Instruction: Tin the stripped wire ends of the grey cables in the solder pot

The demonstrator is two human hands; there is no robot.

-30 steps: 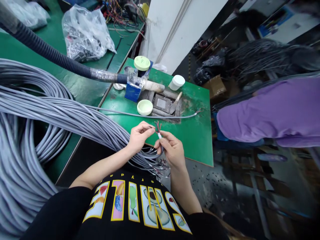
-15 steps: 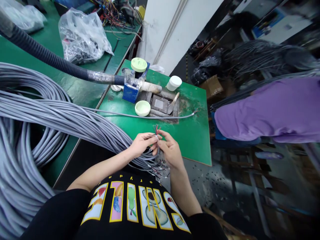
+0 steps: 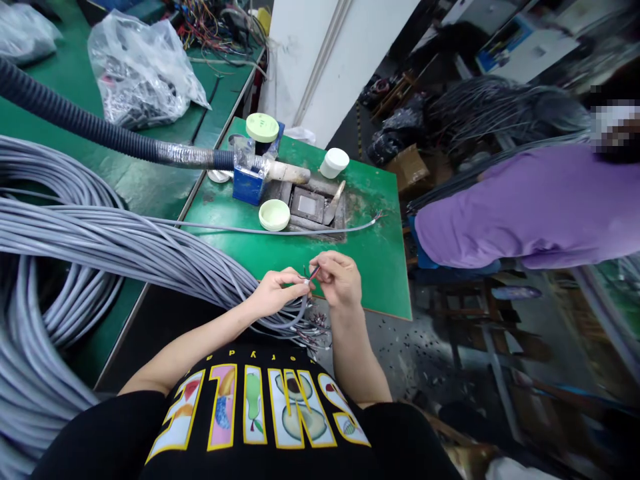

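Between my hands is the end of a grey cable (image 3: 303, 304), its thin coloured wires (image 3: 314, 272) bared. My left hand (image 3: 280, 291) pinches the cable near the white end of its sheath. The fingers of my right hand (image 3: 340, 278) are closed on the wires, which run up toward the fingertips. Below and to the left, a thick bundle of grey cables (image 3: 200, 257) passes under my left forearm, with many stripped ends (image 3: 315, 327) bunched near my waist. One single grey cable (image 3: 325, 232) lies across the green board, its stripped end to the right.
A square metal pot (image 3: 307, 205) with a scraper (image 3: 334, 203) is set in the green board (image 3: 380, 280). Around it stand a pale green dish (image 3: 275, 215), a white tub (image 3: 334, 163) and a black hose (image 3: 125, 137) in a blue holder. A person in purple (image 3: 510, 207) is at right.
My right hand has moved up and closed over the wires, which were fanned out before and are now drawn together. The whole view has shifted slightly.
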